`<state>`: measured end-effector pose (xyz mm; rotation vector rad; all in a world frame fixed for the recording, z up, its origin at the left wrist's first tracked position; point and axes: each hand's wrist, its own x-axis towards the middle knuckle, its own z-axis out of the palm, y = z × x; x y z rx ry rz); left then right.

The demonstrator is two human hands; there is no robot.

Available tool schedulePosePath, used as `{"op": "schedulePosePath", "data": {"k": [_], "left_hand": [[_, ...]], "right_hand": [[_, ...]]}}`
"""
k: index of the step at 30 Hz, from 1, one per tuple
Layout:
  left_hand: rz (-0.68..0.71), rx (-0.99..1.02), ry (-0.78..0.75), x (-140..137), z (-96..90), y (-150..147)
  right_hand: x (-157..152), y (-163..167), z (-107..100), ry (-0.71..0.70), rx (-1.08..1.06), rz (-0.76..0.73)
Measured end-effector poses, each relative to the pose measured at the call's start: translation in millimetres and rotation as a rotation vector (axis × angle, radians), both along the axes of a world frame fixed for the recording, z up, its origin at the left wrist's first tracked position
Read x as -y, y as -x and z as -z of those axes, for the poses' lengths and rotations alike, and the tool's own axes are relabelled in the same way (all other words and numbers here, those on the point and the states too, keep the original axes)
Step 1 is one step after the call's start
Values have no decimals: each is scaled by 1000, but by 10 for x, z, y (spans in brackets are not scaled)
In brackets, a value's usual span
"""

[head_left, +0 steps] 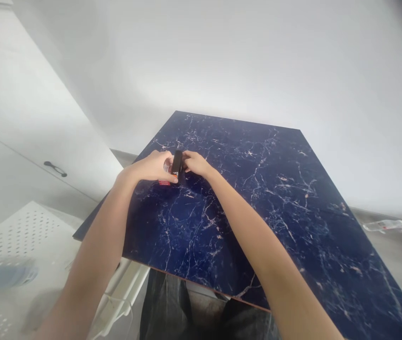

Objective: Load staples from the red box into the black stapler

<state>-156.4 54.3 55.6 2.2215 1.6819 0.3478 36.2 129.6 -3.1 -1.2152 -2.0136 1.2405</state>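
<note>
A small black box (pixel 177 163) with an orange patch near its lower end stands towards the far left of the dark blue marbled table (pixel 201 226). My left hand (pixel 153 166) grips it from the left, thumb at the near end and fingers curled behind. From the other side my right hand (pixel 196 164) has its fingers bent and pressed together at the box's right edge; its fingertips are partly hidden. Below my left palm shows a red printed piece (pixel 164 182), and I cannot tell whether it belongs to the box.
To the left are a white cabinet with a dark handle (pixel 55 169) and a white perforated surface (pixel 27 231) bearing a clear plastic bottle (pixel 5 275). A crumpled clear plastic item (pixel 394 226) lies beyond the table's right edge. A pale wall (pixel 239 61) rises behind the table.
</note>
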Motion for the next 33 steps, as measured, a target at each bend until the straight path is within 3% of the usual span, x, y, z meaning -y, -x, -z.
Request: {"op": "schedulePosePath", "data": {"k": [3, 9, 13, 17, 29, 33], "left_hand": [[36, -36, 113, -11, 4, 11], [-42, -21, 132, -64, -57, 331], [5, -12, 210, -108, -77, 469], [52, 59, 258, -149, -63, 491], [-63, 82, 251, -163, -58, 508], [-9, 99, 254, -115, -71, 442]], "right_hand": [[-47, -25, 12, 4, 0, -27], [8, -133, -23, -57, 59, 11], [66, -200, -7, -88, 71, 6], [48, -224, 36, -89, 45, 2], [-81, -257, 79, -74, 29, 46], [-154, -305, 87, -134, 65, -5]]}}
